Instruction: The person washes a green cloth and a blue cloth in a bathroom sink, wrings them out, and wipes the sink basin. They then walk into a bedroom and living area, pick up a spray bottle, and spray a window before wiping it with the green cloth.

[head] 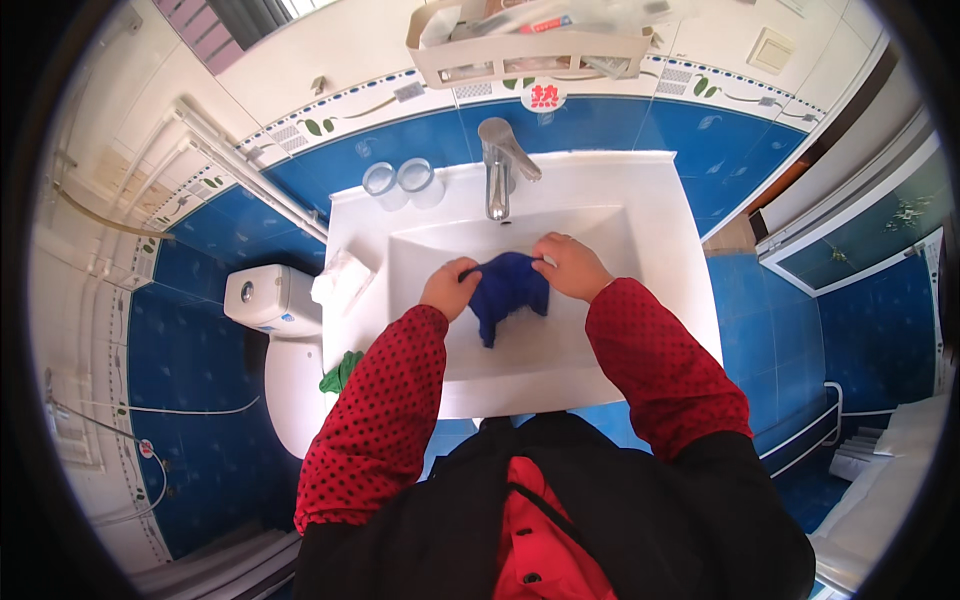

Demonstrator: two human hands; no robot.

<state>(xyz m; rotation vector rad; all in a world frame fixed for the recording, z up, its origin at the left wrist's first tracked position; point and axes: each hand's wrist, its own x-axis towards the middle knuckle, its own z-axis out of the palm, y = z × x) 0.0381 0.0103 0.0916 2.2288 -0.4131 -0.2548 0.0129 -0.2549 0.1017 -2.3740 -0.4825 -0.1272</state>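
A dark blue cloth point(511, 283) hangs stretched between my two hands over the basin of a white washbasin point(517, 394). My left hand point(450, 288) pinches its upper left corner between thumb and fingers. At the upper right corner, my right hand point(570, 268) grips the fabric the same way. The cloth's lower edge droops in two points; whether it touches the basin floor I cannot tell. Behind the basin stands a chrome faucet point(499, 169), its spout above and beyond the cloth. No running water shows under the spout.
Two clear glasses point(384, 186) and a white packet point(341, 279) sit on the washbasin's left side. A green cloth point(341, 373) lies by its left edge, near the toilet point(289, 397). A filled beige wall rack point(525, 56) is above the faucet. A glazed door point(862, 225) stands right.
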